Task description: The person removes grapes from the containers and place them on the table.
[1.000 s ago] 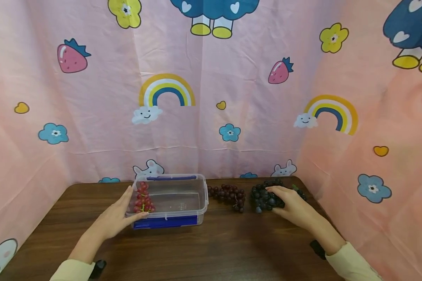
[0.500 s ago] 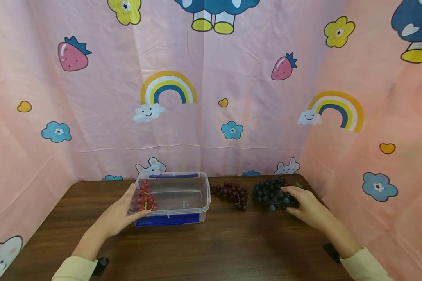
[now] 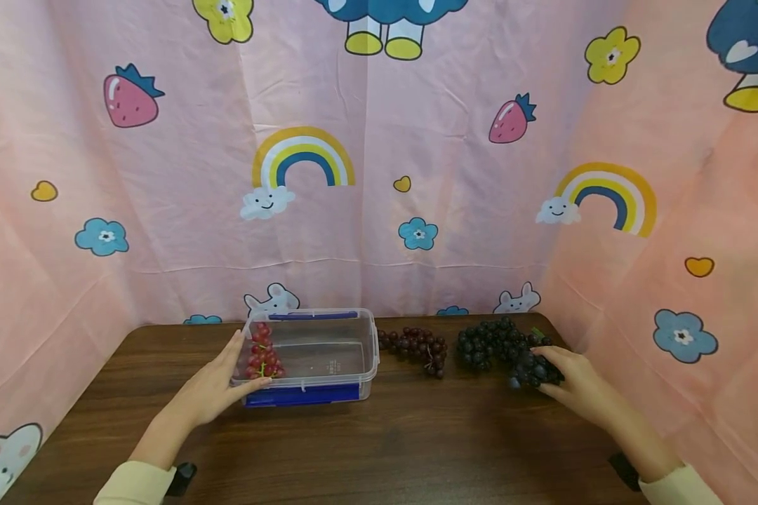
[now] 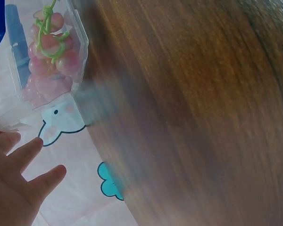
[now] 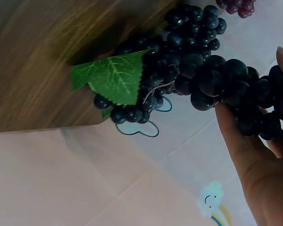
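Black grapes pinched by right hand near table edge | left hand spread against box

A clear plastic container is seen at upper left, with a bunch of pink-red grapes on a green stem inside it. The left hand is seen at lower left, fingers extended just beside the container's wall. Brown wooden tabletop fills the right, blurred.
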### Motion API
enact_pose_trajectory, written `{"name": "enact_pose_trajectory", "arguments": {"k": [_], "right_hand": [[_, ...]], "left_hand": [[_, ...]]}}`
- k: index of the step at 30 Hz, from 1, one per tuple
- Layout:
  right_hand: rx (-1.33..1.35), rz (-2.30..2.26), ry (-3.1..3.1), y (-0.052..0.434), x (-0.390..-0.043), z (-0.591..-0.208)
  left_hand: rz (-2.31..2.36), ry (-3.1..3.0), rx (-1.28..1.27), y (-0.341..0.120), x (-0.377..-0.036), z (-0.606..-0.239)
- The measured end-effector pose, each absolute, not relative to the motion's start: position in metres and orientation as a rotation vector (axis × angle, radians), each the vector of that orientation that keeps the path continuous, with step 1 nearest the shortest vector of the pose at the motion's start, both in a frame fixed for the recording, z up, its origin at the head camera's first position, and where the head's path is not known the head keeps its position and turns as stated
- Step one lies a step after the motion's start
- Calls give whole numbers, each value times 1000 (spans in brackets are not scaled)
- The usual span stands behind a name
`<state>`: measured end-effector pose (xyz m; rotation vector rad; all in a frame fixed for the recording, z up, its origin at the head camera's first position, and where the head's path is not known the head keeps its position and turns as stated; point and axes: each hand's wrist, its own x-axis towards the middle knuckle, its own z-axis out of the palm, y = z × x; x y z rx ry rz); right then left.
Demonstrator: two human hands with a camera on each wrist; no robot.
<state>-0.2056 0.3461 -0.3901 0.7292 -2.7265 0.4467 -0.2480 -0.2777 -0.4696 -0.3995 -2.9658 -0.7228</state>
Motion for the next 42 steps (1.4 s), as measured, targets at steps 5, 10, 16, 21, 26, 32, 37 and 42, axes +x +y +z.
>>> {"name": "enact_pose_trajectory", "arguments": {"k": [5, 10, 16, 21, 26, 32, 37, 42], "right_hand": [[680, 449, -2756, 354, -199, -390], [652, 446, -2782, 359, -194, -395], [617, 471, -2832, 360, -190, -409], [546, 486, -2926, 360, -191, -418], [511, 452, -2921, 357, -192, -433], [439, 426, -2967, 350, -194, -446], [406, 399, -2923, 345, -195, -457], [418, 384, -2869, 340, -194, -467]], "left_hand": [[-728, -2962, -402, -277, -249, -471], [-731, -2964, -399, -277, -249, -470], [-716, -2971, -394, -278, -249, -469], [-718, -2976, -384, -278, -249, -470], [-715, -2972, -384, -277, -247, -470], [-717, -2970, -388, -276, -245, -468], [-727, -2963, -384, -275, -245, -469], [-726, -2954, -386, -275, -245, -469]]}}
